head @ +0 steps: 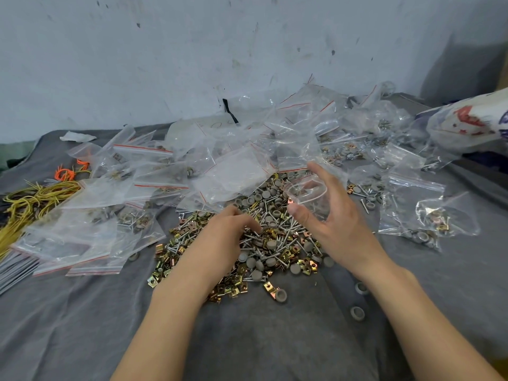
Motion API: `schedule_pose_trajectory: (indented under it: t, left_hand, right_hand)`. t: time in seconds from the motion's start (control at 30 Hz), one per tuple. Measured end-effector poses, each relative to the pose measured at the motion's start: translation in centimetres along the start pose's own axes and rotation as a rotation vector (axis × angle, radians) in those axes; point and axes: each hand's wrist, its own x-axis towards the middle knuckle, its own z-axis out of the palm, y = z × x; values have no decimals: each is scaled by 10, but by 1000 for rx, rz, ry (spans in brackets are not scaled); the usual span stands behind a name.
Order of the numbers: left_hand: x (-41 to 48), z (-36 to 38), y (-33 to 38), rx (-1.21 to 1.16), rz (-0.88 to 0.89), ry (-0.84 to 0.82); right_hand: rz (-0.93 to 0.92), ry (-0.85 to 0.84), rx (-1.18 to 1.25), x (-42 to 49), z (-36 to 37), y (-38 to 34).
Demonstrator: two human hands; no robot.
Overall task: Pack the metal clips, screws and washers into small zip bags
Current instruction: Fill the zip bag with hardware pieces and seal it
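right grip [338, 224] pinches zip bag [306, 193], centre-right: flimsy, slippery, probably best held at mouth | left grip [222, 237] curled in hardware pile [277, 243], catch unclear: pieces small, hard, pointed

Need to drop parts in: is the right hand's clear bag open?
Open: the small clear plastic zip bag in the right hand shows a round, gaping mouth.

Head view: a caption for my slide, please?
Left hand rests on the hardware pile; right hand holds a clear bag.
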Motion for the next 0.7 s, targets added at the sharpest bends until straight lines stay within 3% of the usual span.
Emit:
schedule_pose_trajectory:
  t: [0.2,0.3,0.53,0.7]
  left_hand:
    - [3,1,-1,-139,19,289]
    - [8,4,3,-339,-50,379]
    - [19,-4,23,-1061,-104,347]
    - [24,-7,35,-1063,-58,393]
  right_hand:
    - [-18,9,-14,1,2,0]
    - [-25,3,-31,2,3,0]
    - [-57,-19,-64,2,5,-1]
    - [-102,-14,-126,1,8,0]
